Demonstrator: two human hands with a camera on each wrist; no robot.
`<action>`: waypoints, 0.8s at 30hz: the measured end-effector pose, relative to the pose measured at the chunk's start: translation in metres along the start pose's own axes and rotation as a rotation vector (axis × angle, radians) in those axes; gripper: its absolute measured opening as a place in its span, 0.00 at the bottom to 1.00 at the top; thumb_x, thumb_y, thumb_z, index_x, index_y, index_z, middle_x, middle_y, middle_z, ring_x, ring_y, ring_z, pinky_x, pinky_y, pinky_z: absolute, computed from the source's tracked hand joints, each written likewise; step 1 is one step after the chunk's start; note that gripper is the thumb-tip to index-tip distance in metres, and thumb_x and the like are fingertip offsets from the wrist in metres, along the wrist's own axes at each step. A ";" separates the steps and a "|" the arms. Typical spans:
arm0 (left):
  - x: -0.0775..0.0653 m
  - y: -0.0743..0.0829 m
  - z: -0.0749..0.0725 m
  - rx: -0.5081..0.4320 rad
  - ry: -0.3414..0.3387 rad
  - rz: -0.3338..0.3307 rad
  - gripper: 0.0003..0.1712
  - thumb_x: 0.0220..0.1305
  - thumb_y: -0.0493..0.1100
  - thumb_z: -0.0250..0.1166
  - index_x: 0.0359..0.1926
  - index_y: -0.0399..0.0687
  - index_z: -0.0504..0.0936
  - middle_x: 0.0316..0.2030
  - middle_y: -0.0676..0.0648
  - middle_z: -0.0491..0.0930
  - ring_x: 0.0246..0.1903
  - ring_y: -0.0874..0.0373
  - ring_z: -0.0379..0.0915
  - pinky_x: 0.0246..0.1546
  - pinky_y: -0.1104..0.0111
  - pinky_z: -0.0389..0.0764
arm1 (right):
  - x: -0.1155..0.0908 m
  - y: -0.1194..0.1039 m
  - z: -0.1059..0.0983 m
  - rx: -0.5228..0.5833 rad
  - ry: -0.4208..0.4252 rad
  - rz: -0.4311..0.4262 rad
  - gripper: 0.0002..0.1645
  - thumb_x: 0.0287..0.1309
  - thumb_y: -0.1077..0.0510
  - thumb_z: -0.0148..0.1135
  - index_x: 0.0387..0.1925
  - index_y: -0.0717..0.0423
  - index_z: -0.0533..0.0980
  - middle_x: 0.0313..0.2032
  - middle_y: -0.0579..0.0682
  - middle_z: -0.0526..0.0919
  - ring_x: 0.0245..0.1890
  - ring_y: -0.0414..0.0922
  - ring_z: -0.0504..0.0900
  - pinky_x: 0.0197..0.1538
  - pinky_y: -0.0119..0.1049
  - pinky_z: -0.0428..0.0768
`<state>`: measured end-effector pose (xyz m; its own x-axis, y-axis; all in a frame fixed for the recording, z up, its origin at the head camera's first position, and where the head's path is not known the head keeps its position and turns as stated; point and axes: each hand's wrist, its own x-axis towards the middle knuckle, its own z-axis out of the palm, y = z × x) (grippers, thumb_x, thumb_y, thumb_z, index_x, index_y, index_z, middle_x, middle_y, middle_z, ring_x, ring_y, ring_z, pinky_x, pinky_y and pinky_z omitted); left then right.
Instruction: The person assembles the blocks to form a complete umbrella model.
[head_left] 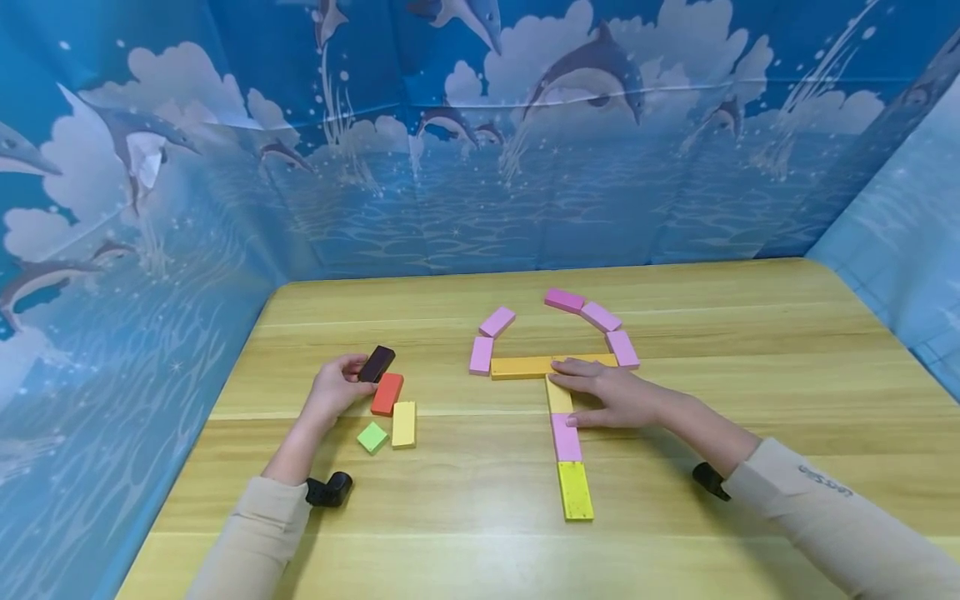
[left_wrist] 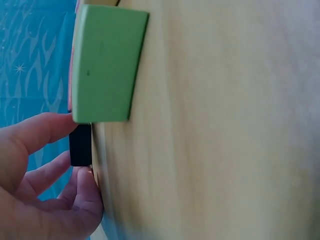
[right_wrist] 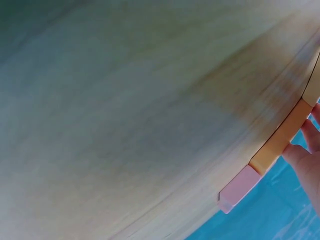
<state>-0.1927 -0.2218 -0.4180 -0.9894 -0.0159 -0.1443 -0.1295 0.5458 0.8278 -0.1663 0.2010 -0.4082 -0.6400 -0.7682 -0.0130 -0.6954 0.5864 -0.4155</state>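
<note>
My left hand [head_left: 336, 392] pinches a black block [head_left: 377, 363] between thumb and fingers at the table's left side. The red block [head_left: 387, 394] lies just below it, close to the thumb. Nearby are a pale yellow block [head_left: 404, 425] and a green block [head_left: 372, 437], which looms large in the left wrist view. My right hand [head_left: 618, 393] rests with extended fingers over the junction of the orange row [head_left: 521, 367] and the light yellow block [head_left: 558, 396]. Its thumb touches the pink block [head_left: 566, 442]. The hand partly covers the row.
Pink blocks form a broken arch above the orange row, with a left pair [head_left: 497, 322] and a right run [head_left: 601, 317]. A bright yellow block [head_left: 575, 492] ends the column toward me. Behind the wooden table [head_left: 465, 550] hangs a dolphin-patterned curtain [head_left: 480, 217].
</note>
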 end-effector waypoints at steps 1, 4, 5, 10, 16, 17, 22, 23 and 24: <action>0.000 0.000 0.001 0.011 0.004 -0.002 0.32 0.52 0.28 0.65 0.60 0.29 0.68 0.52 0.32 0.70 0.46 0.46 0.66 0.48 0.61 0.68 | 0.000 0.000 0.000 0.000 0.000 0.000 0.39 0.59 0.44 0.59 0.65 0.61 0.63 0.67 0.61 0.59 0.67 0.58 0.55 0.62 0.54 0.60; 0.000 0.001 0.002 0.044 0.015 -0.002 0.31 0.52 0.28 0.65 0.59 0.29 0.69 0.51 0.32 0.71 0.45 0.46 0.66 0.47 0.61 0.68 | 0.000 0.001 0.000 -0.003 -0.002 0.000 0.40 0.59 0.43 0.59 0.66 0.61 0.63 0.67 0.60 0.58 0.67 0.58 0.55 0.63 0.54 0.60; -0.001 0.002 0.002 0.050 0.016 -0.001 0.31 0.52 0.29 0.65 0.59 0.29 0.69 0.50 0.32 0.71 0.45 0.46 0.66 0.47 0.61 0.68 | 0.000 0.001 0.000 -0.003 -0.002 -0.001 0.40 0.59 0.43 0.59 0.66 0.61 0.63 0.67 0.60 0.58 0.67 0.58 0.55 0.63 0.54 0.60; 0.000 0.001 0.003 0.060 0.025 -0.001 0.30 0.53 0.30 0.65 0.58 0.29 0.70 0.49 0.33 0.72 0.44 0.47 0.66 0.46 0.61 0.68 | -0.001 0.002 0.000 -0.010 0.004 -0.005 0.40 0.59 0.42 0.58 0.66 0.61 0.63 0.67 0.60 0.59 0.67 0.58 0.55 0.62 0.54 0.60; 0.000 0.001 0.002 0.059 0.049 0.000 0.30 0.51 0.30 0.66 0.57 0.27 0.70 0.49 0.32 0.73 0.44 0.46 0.66 0.46 0.60 0.68 | -0.001 0.003 0.001 -0.014 0.002 -0.003 0.40 0.60 0.41 0.57 0.66 0.60 0.62 0.67 0.60 0.58 0.67 0.58 0.55 0.62 0.54 0.60; -0.001 0.001 0.002 0.069 0.055 0.001 0.30 0.51 0.30 0.66 0.57 0.27 0.70 0.49 0.32 0.73 0.44 0.46 0.66 0.46 0.60 0.68 | -0.001 0.003 0.001 -0.012 0.000 -0.002 0.40 0.60 0.41 0.57 0.66 0.60 0.62 0.67 0.60 0.58 0.67 0.58 0.55 0.62 0.54 0.60; 0.000 0.002 0.002 0.114 0.074 0.000 0.30 0.50 0.32 0.67 0.56 0.27 0.71 0.47 0.32 0.73 0.44 0.46 0.67 0.45 0.60 0.68 | 0.000 0.002 0.000 -0.007 -0.005 0.000 0.40 0.60 0.42 0.58 0.66 0.61 0.62 0.67 0.60 0.58 0.67 0.58 0.55 0.62 0.54 0.60; 0.000 0.002 0.002 0.115 0.076 -0.001 0.30 0.51 0.32 0.67 0.56 0.26 0.71 0.47 0.32 0.73 0.43 0.46 0.67 0.45 0.60 0.68 | 0.000 0.002 0.000 -0.007 -0.006 -0.002 0.40 0.60 0.42 0.58 0.66 0.61 0.62 0.67 0.60 0.58 0.67 0.57 0.55 0.62 0.54 0.60; 0.000 0.002 0.001 0.109 0.077 -0.004 0.30 0.51 0.32 0.67 0.56 0.26 0.71 0.46 0.33 0.73 0.43 0.46 0.67 0.45 0.60 0.69 | 0.001 0.002 0.000 -0.008 -0.006 -0.003 0.40 0.60 0.42 0.58 0.66 0.61 0.62 0.67 0.60 0.58 0.67 0.57 0.55 0.62 0.54 0.60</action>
<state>-0.1927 -0.2194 -0.4169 -0.9915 -0.0800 -0.1022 -0.1297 0.6333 0.7629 -0.1681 0.2018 -0.4094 -0.6359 -0.7716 -0.0167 -0.7001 0.5857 -0.4085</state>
